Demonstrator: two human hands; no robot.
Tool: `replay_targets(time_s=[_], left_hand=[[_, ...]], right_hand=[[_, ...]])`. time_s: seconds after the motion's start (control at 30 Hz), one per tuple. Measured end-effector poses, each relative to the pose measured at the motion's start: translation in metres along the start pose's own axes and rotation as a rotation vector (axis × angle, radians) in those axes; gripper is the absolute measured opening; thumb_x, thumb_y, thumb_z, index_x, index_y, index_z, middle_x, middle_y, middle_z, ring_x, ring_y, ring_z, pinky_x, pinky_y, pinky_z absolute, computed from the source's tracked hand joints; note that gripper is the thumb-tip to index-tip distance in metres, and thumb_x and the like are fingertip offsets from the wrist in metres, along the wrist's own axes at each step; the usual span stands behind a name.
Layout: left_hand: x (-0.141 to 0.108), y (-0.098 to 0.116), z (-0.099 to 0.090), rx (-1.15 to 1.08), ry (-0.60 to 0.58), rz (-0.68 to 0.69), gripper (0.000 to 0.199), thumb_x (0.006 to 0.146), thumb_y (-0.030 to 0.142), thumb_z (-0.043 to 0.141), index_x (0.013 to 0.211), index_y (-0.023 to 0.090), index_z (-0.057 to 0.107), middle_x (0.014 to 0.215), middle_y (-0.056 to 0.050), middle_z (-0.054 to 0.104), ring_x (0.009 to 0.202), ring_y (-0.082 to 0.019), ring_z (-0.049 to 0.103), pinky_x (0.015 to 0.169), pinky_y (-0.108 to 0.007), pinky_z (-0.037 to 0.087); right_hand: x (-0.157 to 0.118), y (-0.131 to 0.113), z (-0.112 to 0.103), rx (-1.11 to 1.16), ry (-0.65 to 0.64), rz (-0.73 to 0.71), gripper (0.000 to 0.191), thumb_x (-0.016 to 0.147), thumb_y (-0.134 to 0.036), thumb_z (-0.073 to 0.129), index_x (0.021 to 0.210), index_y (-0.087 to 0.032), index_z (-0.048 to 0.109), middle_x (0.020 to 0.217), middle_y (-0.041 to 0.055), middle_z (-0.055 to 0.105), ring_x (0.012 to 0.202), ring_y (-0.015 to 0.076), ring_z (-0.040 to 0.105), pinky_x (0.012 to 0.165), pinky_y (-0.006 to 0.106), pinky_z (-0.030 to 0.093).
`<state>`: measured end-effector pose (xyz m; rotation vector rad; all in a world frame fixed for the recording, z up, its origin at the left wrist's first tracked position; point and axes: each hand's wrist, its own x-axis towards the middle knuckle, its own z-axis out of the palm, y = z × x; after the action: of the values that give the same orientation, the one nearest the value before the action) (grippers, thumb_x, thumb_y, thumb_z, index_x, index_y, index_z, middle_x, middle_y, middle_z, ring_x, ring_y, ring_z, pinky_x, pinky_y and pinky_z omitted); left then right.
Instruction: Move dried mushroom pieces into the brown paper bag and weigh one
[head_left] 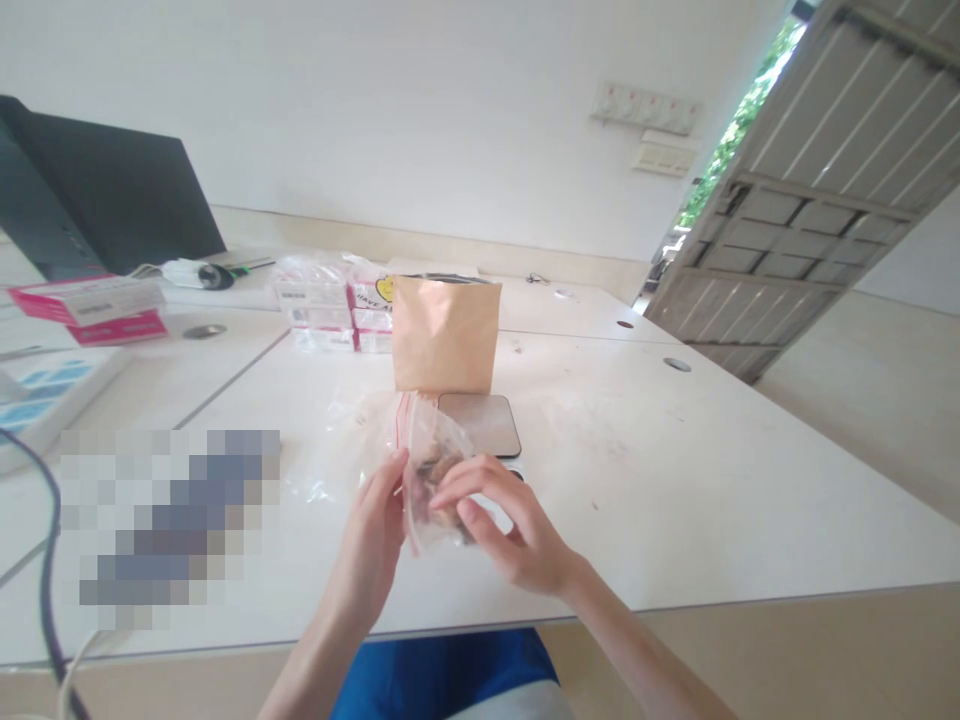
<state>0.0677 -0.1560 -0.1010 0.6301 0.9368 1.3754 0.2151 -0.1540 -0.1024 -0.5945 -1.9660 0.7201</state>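
A clear zip bag with a red-striped edge and brownish pieces inside is held above the table's front part. My left hand grips its left edge, thumb over the plastic. My right hand lies against the bag's right side, its curved fingers pressing on the contents. Just behind is a flat, silver-topped device, partly covered by the bag. A brown paper bag stands upright behind that device, its top edge dark inside. Loose clear plastic lies left of the zip bag.
Plastic-wrapped pink and white boxes stand behind on the left. More boxes, a black monitor and a dark cable are farther left. A pixelated patch covers part of the white table. A metal door is at right.
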Motion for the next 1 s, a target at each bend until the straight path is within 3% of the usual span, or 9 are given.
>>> replay_targets(time_s=[0.07, 0.17, 0.3, 0.4, 0.57, 0.73, 0.87, 1.0], left_hand=[[0.002, 0.000, -0.003, 0.037, 0.065, 0.005, 0.032, 0.060, 0.043, 0.072, 0.064, 0.017, 0.053, 0.060, 0.003, 0.049, 0.059, -0.011, 0.046, 0.052, -0.020, 0.040], [0.004, -0.003, -0.005, 0.115, 0.060, 0.049, 0.029, 0.068, 0.041, 0.067, 0.062, 0.018, 0.051, 0.060, 0.004, 0.047, 0.058, -0.010, 0.043, 0.056, -0.019, 0.040], [0.004, -0.007, -0.004, 0.341, -0.091, 0.205, 0.029, 0.081, 0.044, 0.056, 0.067, 0.019, 0.052, 0.066, 0.003, 0.048, 0.065, -0.011, 0.046, 0.064, -0.021, 0.041], [0.002, -0.006, 0.001, 0.546, -0.214, 0.310, 0.031, 0.087, 0.044, 0.048, 0.068, 0.019, 0.049, 0.065, 0.002, 0.046, 0.065, -0.013, 0.046, 0.064, -0.022, 0.039], [-0.003, -0.002, 0.007, 0.695, -0.319, 0.381, 0.031, 0.091, 0.042, 0.042, 0.069, 0.021, 0.048, 0.067, 0.001, 0.047, 0.065, -0.014, 0.045, 0.065, -0.024, 0.039], [-0.005, 0.002, 0.009, 0.634, -0.347, 0.327, 0.033, 0.088, 0.044, 0.045, 0.066, 0.021, 0.048, 0.065, 0.001, 0.045, 0.062, -0.014, 0.043, 0.062, -0.024, 0.039], [0.001, -0.002, 0.011, 0.526, -0.319, 0.256, 0.032, 0.083, 0.046, 0.051, 0.063, 0.020, 0.049, 0.061, 0.002, 0.042, 0.060, -0.013, 0.042, 0.058, -0.023, 0.038], [0.011, -0.010, 0.010, 0.545, -0.222, 0.326, 0.032, 0.081, 0.042, 0.051, 0.060, 0.019, 0.045, 0.056, 0.004, 0.038, 0.055, -0.011, 0.038, 0.053, -0.022, 0.034]], right_hand=[[0.003, -0.003, -0.001, 0.007, -0.064, -0.005, 0.019, 0.092, -0.019, 0.043, 0.090, -0.019, 0.062, 0.087, 0.0051, 0.065, 0.096, 0.0157, 0.059, 0.090, 0.031, 0.042], [0.011, -0.003, -0.003, -0.034, -0.018, 0.136, 0.024, 0.093, -0.026, 0.043, 0.074, -0.019, 0.057, 0.076, 0.0027, 0.062, 0.078, 0.0133, 0.058, 0.077, 0.027, 0.044], [0.022, 0.001, -0.003, -0.050, 0.000, 0.394, 0.032, 0.092, -0.039, 0.045, 0.067, -0.019, 0.048, 0.064, -0.0017, 0.052, 0.060, 0.0101, 0.047, 0.057, 0.023, 0.037], [0.025, 0.003, -0.004, 0.023, -0.018, 0.493, 0.036, 0.092, -0.047, 0.042, 0.069, -0.018, 0.048, 0.062, -0.0025, 0.049, 0.057, 0.0095, 0.044, 0.055, 0.023, 0.035], [0.026, 0.001, -0.012, 0.151, -0.041, 0.487, 0.037, 0.093, -0.048, 0.039, 0.075, -0.019, 0.053, 0.068, -0.0003, 0.055, 0.066, 0.0122, 0.051, 0.063, 0.024, 0.039], [0.024, 0.004, -0.015, 0.100, -0.041, 0.479, 0.037, 0.092, -0.047, 0.040, 0.071, -0.019, 0.051, 0.065, -0.0005, 0.052, 0.063, 0.0126, 0.050, 0.058, 0.024, 0.037], [0.024, 0.007, -0.010, -0.020, -0.003, 0.466, 0.036, 0.091, -0.042, 0.039, 0.062, -0.020, 0.041, 0.057, -0.0032, 0.042, 0.053, 0.0100, 0.040, 0.051, 0.023, 0.030], [0.028, 0.010, -0.006, -0.069, 0.007, 0.479, 0.031, 0.084, -0.032, 0.046, 0.058, -0.020, 0.034, 0.054, -0.0051, 0.032, 0.050, 0.0086, 0.029, 0.048, 0.023, 0.022]])
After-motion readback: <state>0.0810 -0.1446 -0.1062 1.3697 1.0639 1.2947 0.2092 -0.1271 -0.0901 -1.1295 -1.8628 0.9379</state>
